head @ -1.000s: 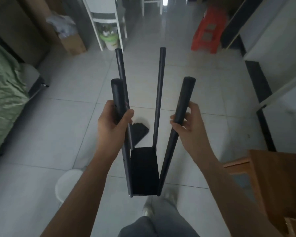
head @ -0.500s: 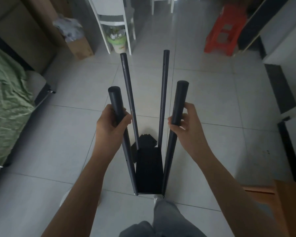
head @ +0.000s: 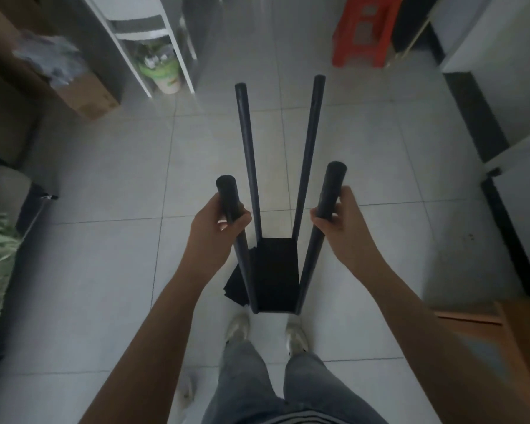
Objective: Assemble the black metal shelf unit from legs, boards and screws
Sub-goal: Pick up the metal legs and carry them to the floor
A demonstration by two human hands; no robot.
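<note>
The left hand (head: 213, 228) has its fingers (head: 240, 220) curled round the near left leg (head: 237, 240), just below its top. The right hand (head: 341, 221) has its fingers (head: 322, 221) wrapped round the near right leg (head: 318, 234) the same way. Both legs run down to a black board (head: 276, 270) low on the floor (head: 104, 240). Two more legs, the far left leg (head: 248, 160) and the far right leg (head: 309, 148), stand up from the back of the board. All four legs point up and lean a little outward. More black boards (head: 236, 286) lie flat on the floor, poking out from under the left side. Two shoes (head: 237, 327) stand just behind the board. Farther off are a red stool (head: 364, 32), a box (head: 89, 96) and a green tub (head: 161, 71).
</note>
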